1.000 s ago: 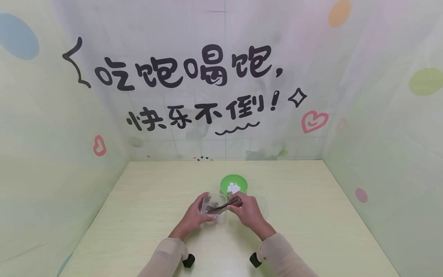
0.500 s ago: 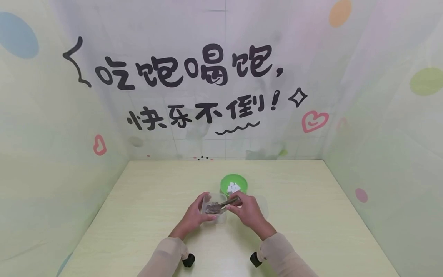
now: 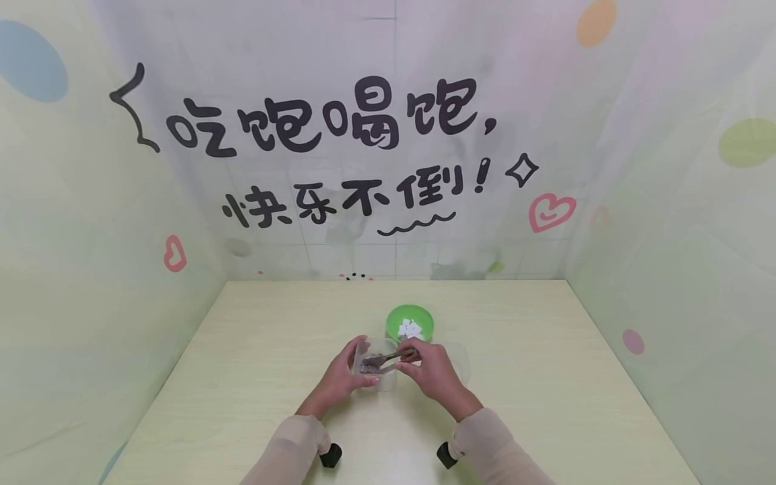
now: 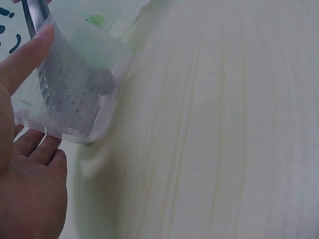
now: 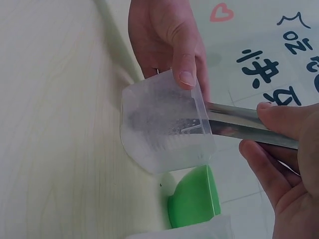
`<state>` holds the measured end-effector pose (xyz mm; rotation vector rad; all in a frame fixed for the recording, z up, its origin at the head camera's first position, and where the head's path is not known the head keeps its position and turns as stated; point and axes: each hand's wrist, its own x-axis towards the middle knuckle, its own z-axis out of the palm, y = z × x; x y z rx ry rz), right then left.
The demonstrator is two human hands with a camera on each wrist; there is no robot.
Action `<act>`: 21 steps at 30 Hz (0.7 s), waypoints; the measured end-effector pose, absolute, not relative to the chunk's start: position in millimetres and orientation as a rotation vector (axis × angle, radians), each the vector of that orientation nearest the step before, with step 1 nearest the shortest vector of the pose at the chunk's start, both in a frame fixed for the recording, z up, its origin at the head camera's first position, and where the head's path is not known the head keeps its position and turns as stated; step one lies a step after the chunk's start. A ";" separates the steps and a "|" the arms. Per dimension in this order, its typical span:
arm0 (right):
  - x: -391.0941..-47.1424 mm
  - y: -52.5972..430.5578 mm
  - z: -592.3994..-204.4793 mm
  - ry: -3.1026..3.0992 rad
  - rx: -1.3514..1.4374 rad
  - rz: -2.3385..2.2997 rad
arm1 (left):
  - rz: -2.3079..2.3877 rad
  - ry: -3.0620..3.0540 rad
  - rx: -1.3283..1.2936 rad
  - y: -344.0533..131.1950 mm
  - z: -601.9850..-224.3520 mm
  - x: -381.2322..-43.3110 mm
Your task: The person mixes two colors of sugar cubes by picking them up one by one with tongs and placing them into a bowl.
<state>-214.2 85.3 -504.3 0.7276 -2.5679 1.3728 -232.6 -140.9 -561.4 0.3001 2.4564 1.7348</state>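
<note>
My left hand [image 3: 341,374] grips a clear plastic container [image 3: 384,384], which is tilted with its mouth toward the right hand. Its thumb lies on one side of the wall, the other fingers on the opposite side. My right hand [image 3: 438,370] holds metal tongs [image 5: 249,130] between thumb and fingers, the two arms a little apart. The tongs' ends are inside the container, by small greyish pieces [image 3: 366,368]; whether they grip one is blurred by the cloudy wall. Just behind the hands stands a green bowl [image 3: 397,313] with several white cubes [image 3: 410,329] in it.
A flat translucent piece [image 3: 463,362], perhaps a lid, lies on the table right of the container, partly behind the right hand. The pale wooden table [image 3: 273,316] is enclosed by printed curtains [image 3: 303,256] at the back and both sides.
The tongs have shifted and tilted slightly inside the container, and their arms now look farther apart. The left hand, container and bowl stay in place.
</note>
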 end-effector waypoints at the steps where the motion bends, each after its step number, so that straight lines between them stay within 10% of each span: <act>1: -214.3 84.9 -504.2 -2.567 0.725 1.360 | 1.735 2.456 0.300 -140.8 -561.4 -232.7; 21: -214.3 83.6 -507.6 -2.517 0.722 1.347 | 1.747 2.447 0.282 -140.5 -562.2 -233.8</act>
